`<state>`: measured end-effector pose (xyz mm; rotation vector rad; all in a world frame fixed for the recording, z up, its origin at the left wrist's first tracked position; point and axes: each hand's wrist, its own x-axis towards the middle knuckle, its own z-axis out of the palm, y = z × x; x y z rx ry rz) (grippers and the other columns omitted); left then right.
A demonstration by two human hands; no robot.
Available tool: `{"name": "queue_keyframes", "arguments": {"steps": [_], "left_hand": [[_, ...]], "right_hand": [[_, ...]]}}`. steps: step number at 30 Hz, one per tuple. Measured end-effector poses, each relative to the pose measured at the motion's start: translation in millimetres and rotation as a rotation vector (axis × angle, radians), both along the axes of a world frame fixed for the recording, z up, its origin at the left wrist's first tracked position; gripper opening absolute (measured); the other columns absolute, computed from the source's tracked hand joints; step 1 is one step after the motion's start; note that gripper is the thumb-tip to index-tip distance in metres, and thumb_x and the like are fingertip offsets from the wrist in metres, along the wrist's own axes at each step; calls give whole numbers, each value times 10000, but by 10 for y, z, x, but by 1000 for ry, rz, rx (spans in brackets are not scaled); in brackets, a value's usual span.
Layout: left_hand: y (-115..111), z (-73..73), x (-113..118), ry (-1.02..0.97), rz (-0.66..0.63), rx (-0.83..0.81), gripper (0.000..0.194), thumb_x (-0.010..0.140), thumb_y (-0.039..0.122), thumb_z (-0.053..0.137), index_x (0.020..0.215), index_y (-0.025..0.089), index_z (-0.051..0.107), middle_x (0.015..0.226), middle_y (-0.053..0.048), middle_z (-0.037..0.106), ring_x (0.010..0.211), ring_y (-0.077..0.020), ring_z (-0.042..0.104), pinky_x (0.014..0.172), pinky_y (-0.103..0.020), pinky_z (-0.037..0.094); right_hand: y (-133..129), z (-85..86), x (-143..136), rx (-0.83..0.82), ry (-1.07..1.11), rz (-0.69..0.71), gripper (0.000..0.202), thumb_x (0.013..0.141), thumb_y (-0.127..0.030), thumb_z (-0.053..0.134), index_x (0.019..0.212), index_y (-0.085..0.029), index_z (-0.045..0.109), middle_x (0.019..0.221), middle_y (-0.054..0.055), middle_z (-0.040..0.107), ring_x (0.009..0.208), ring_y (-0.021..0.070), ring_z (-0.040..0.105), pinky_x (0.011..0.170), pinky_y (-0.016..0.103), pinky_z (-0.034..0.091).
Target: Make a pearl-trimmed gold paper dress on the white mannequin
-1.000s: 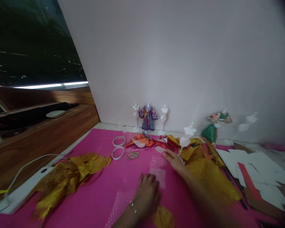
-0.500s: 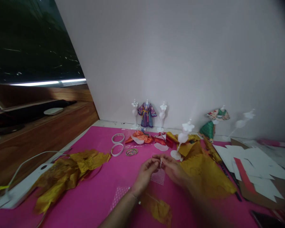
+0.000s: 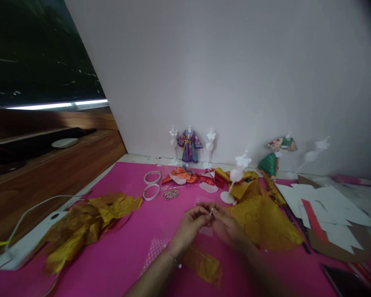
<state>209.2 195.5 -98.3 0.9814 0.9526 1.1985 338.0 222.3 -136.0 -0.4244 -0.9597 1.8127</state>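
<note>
Our fingertips meet over the middle of the pink mat (image 3: 132, 247), and between them we pinch a tiny pale piece (image 3: 211, 212), too small and blurred to name. Our left hand (image 3: 190, 227) comes in from the near edge, thumb and forefinger closed narrow on the piece from the left; our right hand (image 3: 225, 225) mirrors it from the right, fingers likewise drawn together on the same spot. Both hands are equally near the piece, since it sits right where they touch; we cannot tell its long axis.

Just under the hands a small sheet of white mesh (image 3: 205, 231) lies flat on the mat, and a scrap of gold fabric (image 3: 204, 266) lies nearer the near edge. To the right of our right hand spreads a larger gold cloth (image 3: 262, 222), and beyond it, toward the far edge, stands a bare white mannequin (image 3: 236, 175). Two white rings (image 3: 151, 185) and a beaded oval (image 3: 170, 194) lie left of centre. A crumpled gold heap (image 3: 86, 222) sits near the left edge, white paper cut-outs (image 3: 321, 206) toward the right edge, and a dressed purple mannequin (image 3: 189, 144) stands at the far edge by the wall
</note>
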Motion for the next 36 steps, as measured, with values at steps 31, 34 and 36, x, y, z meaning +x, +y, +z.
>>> {"name": "queue_keyframes", "arguments": {"steps": [31, 34, 36], "left_hand": [[-534, 500, 11, 362, -80, 128, 90, 689, 199, 578, 601, 194, 597, 577, 28, 531, 593, -134, 469, 604, -261, 385], [-558, 513, 14, 364, -88, 131, 97, 695, 195, 574, 599, 193, 592, 579, 28, 528, 595, -134, 470, 600, -258, 378], [-570, 512, 16, 360, -91, 128, 100, 697, 197, 574, 598, 193, 592, 583, 27, 530, 596, -133, 467, 602, -258, 378]], "right_hand": [[-657, 729, 447, 444, -793, -374, 184, 879, -355, 594, 750, -237, 652, 1065, 80, 661, 1050, 274, 593, 907, 422, 434], [-660, 701, 440, 470, -792, -384, 127, 845, -317, 636, 744, -242, 656, 1075, 75, 659, 1043, 272, 597, 907, 422, 444], [-664, 688, 434, 484, -786, -399, 127, 855, -303, 623, 749, -242, 655, 1090, 78, 653, 1033, 268, 598, 893, 417, 454]]}}
